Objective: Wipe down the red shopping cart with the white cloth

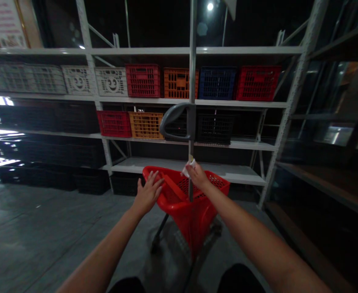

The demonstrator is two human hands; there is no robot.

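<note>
Bare forearms [252,236] reached over a red cart [197,221] in a dim warehouse aisle, the left hand [148,193] open with fingers spread on the basket's rim, apparently to steady it. The right hand [197,176] kept a narrow pinch on a white scrap [188,168] just beside the cart's upright pole [192,81], above the basket; the fingers covered part of the scrap, and what it was could not be made out. A grey handle [179,122] was mounted on the pole. Behind, white steel shelves [181,165] held white crates with smiley faces [111,81], a red crate [142,80], an orange crate [179,83] and a blue crate [217,83], seemingly set out by colour. Black crates [215,128] on lower shelves faded into shadow, and the rim and hands hid much of the basket's inside.
</note>
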